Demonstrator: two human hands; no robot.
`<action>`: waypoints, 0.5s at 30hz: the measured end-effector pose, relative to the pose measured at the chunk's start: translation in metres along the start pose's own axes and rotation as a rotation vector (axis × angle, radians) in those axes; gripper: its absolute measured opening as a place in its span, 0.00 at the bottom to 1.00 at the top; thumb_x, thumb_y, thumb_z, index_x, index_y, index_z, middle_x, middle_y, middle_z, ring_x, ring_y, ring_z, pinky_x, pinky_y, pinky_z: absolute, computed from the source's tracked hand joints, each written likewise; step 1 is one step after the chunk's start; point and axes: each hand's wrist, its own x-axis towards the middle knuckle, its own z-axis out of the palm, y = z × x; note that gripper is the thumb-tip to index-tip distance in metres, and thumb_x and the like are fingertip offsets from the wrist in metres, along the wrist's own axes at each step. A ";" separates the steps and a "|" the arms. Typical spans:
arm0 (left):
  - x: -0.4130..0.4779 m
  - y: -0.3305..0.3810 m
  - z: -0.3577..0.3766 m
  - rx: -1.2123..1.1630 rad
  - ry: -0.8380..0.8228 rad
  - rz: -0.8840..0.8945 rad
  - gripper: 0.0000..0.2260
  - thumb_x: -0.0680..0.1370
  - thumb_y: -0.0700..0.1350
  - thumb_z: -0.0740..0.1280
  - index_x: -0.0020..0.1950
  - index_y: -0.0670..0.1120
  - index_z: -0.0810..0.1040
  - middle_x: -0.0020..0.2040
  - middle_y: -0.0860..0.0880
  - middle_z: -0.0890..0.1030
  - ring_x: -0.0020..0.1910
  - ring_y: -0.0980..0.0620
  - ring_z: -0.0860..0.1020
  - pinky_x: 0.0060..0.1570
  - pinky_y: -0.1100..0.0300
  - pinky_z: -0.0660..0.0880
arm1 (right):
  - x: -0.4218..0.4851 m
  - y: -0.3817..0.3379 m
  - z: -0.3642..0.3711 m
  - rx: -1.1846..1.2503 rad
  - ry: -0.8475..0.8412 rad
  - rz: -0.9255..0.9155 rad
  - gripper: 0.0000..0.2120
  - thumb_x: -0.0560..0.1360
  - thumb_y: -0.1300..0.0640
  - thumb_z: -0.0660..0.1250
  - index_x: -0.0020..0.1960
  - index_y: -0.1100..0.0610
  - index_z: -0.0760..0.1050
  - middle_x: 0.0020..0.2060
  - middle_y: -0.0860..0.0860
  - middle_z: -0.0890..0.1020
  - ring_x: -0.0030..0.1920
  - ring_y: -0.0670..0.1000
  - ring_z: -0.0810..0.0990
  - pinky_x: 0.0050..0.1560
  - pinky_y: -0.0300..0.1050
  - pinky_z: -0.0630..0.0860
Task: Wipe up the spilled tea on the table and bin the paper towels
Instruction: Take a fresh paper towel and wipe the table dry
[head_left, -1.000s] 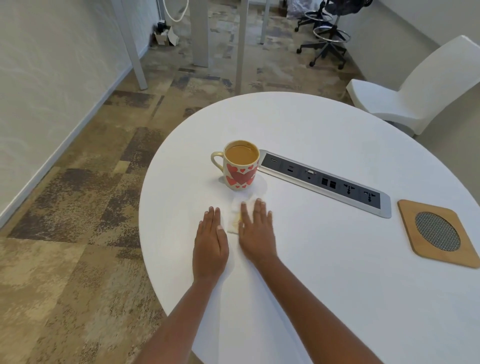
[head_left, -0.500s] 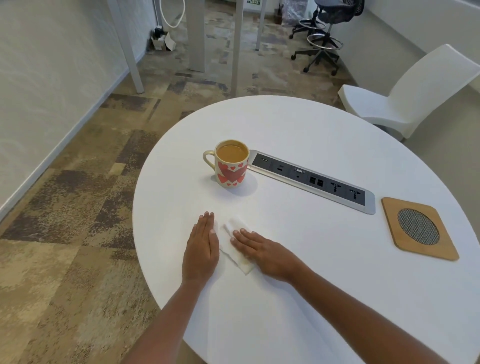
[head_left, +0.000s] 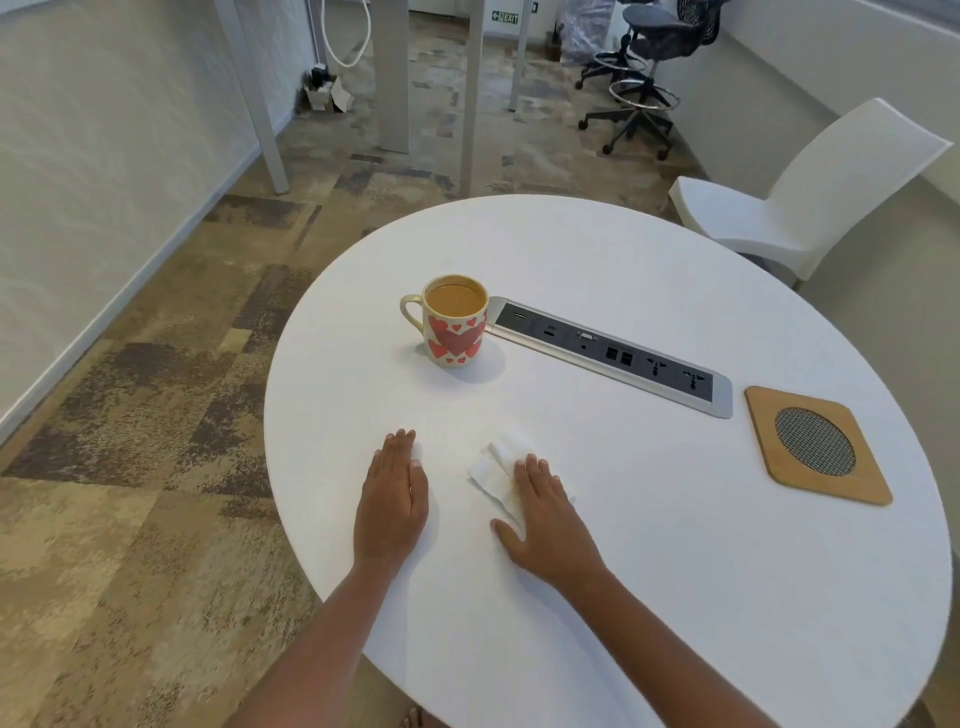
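**Inspector A:** State of the paper towel (head_left: 500, 472)?

**Inspector B:** A crumpled white paper towel is found lying flat on the round white worktop (head_left: 649, 571), toward the near-left edge. A faint tan stain is noted on the part next to the fingers. Its near-right portion is covered by the right hand (head_left: 548, 519).

**Inspector A:** And that hand?

**Inspector B:** The right hand is laid palm-down, fingers extended and slightly spread, pressed onto the towel. Nothing is gripped; the towel is merely held under the fingers. Whether any liquid is left on the worktop around it cannot be told.

**Inspector A:** The other hand?

**Inspector B:** The left hand (head_left: 393, 501) is placed flat and open on the worktop, fingers together, left of the towel and apart from it, close to the near-left edge. Nothing is held.

**Inspector A:** Surroundings?

**Inspector B:** A cream mug (head_left: 453, 323) with red hearts is seen upright beyond the hands, filled with milky tea, handle turned toward the left edge. Just beside it on the right, a socket strip (head_left: 613, 354) is recorded, set into the worktop and running toward the right edge. A wooden trivet (head_left: 818, 447) with a round mesh centre is observed near the right edge. A white chair (head_left: 800, 202) is noted on the floor past the far-right edge.
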 end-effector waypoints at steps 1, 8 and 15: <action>-0.001 0.000 0.000 0.010 -0.004 0.005 0.25 0.76 0.46 0.48 0.70 0.38 0.65 0.71 0.41 0.68 0.73 0.46 0.62 0.72 0.58 0.54 | 0.001 -0.004 0.001 0.014 0.011 0.025 0.32 0.79 0.50 0.55 0.76 0.62 0.46 0.77 0.56 0.49 0.78 0.54 0.47 0.76 0.44 0.44; -0.001 0.000 0.001 0.038 0.004 0.011 0.24 0.76 0.46 0.48 0.69 0.39 0.66 0.70 0.41 0.69 0.72 0.45 0.64 0.72 0.55 0.56 | 0.005 -0.004 -0.004 -0.154 0.010 0.056 0.25 0.80 0.66 0.49 0.76 0.65 0.47 0.76 0.60 0.53 0.77 0.55 0.54 0.71 0.48 0.62; -0.001 0.001 0.000 0.046 0.005 0.014 0.24 0.76 0.45 0.48 0.69 0.38 0.67 0.70 0.41 0.70 0.72 0.45 0.64 0.72 0.56 0.55 | 0.013 0.028 -0.030 -0.349 0.108 -0.012 0.26 0.73 0.65 0.67 0.68 0.70 0.65 0.66 0.68 0.71 0.65 0.58 0.75 0.59 0.48 0.77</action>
